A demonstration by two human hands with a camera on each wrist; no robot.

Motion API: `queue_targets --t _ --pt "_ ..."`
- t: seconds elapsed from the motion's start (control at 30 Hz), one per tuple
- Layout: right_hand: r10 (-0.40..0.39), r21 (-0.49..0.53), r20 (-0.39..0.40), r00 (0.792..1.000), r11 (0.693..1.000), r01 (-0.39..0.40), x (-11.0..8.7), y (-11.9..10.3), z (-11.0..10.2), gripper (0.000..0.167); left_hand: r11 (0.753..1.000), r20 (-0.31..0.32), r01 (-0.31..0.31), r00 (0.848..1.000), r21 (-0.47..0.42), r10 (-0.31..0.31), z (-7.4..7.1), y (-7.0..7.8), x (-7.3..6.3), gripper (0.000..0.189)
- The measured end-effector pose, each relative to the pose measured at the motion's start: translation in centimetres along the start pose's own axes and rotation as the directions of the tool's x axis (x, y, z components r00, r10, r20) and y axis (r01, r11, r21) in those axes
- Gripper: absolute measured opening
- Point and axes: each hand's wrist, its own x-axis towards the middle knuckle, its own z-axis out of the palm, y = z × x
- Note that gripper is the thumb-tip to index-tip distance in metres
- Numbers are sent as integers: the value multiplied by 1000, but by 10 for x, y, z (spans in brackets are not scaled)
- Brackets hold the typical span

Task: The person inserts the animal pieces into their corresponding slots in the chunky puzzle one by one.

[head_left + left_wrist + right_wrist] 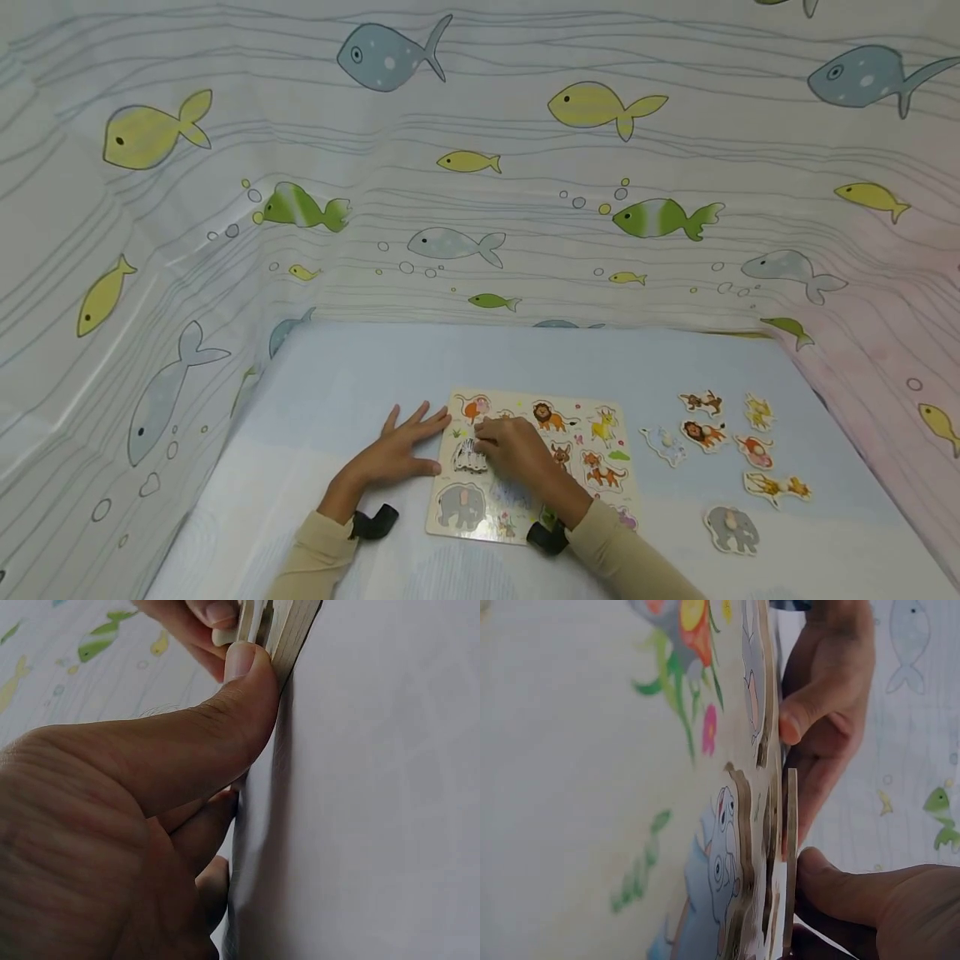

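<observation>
A wooden animal puzzle board lies flat on the table. My right hand pinches a zebra puzzle piece over the board's left part. In the right wrist view the held piece stands edge-on, slightly off the board, with the thumb against it. My left hand rests at the board's left edge with fingers spread. In the left wrist view its thumb touches the board's wooden side. The right fingertips partly cover the zebra.
Loose animal pieces lie right of the board: an elephant, a giraffe, a lion, an orange monkey, a pale blue piece and others. Fish-patterned sheeting walls the table's back and sides.
</observation>
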Motion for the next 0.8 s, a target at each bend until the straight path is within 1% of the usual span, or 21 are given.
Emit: queue_targets --t 0.13,0.33,0.6,0.8 --pt "-12 -25 -2 1000 1000 12 1 -1 5 21 1000 -1 -2 1000 9 2 1 0 0 84" --pt "-10 -70 31 999 998 12 -1 -2 8 21 1000 1 8 1000 11 -8 2 1 1 84" --pt "5 -48 33 999 999 -3 -1 -3 6 21 1000 0 2 1000 27 -2 0 2 3 83" --pt "1 -57 48 999 998 2 -2 -4 8 21 1000 -2 15 1000 26 -15 1 2 0 83"
